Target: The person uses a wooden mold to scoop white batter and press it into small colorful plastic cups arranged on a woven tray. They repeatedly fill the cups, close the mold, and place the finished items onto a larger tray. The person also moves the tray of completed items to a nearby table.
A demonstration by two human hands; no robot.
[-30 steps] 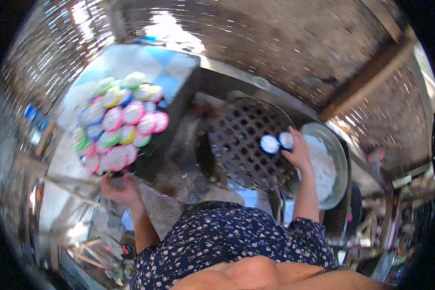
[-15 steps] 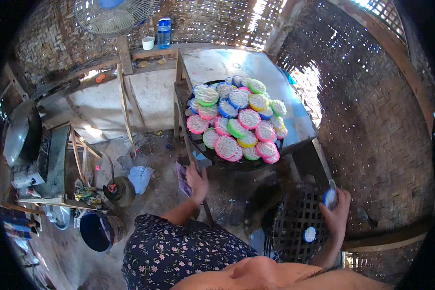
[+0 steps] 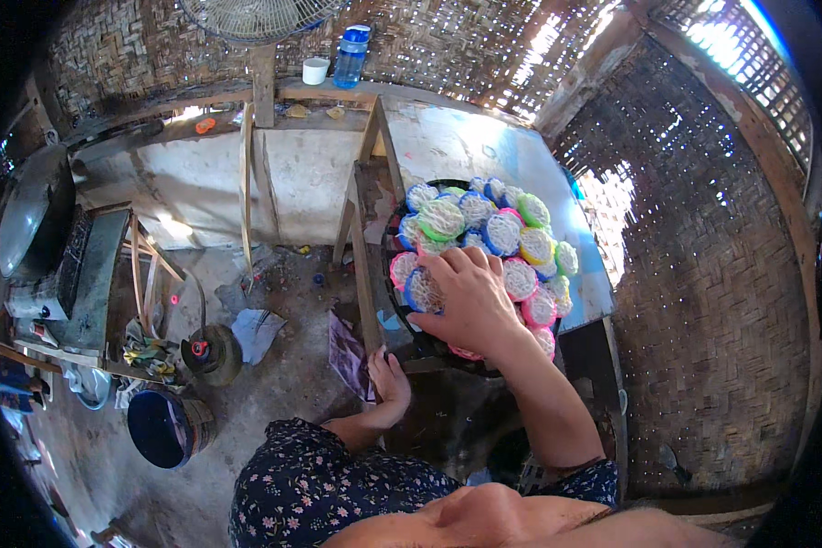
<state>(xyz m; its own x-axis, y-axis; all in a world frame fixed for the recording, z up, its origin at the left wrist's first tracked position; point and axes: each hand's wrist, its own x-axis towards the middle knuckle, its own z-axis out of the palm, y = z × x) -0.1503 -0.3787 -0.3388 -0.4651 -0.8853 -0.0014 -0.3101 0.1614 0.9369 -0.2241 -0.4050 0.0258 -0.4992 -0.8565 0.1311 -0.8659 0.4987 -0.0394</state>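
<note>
On the tray (image 3: 395,306), a dark round one, stands a heap of white, stringy-textured round cakes with pink, green, blue and yellow rims, such as a green-rimmed cake (image 3: 441,220). My right hand (image 3: 475,297) reaches over the front left of the heap. Its thumb and forefinger are round a blue-rimmed cake (image 3: 423,289), and the other fingers hide the cakes beneath. Lower left, my left hand (image 3: 389,379) is beside the wooden table leg (image 3: 369,315), fingers stretched upward and holding nothing. Whether it touches the wood is hard to tell.
The tray stands on a pale blue table (image 3: 511,155). At left are a large wok (image 3: 36,219) on a stove, a gas cylinder (image 3: 212,354) and a dark bucket (image 3: 160,427). A blue bottle (image 3: 351,57) and a white cup (image 3: 315,70) stand on the back ledge.
My right hand has moved from above the openwork basket at lower right up to the heap, with the blue-rimmed cake. My left hand is slightly lower. The view has shifted.
</note>
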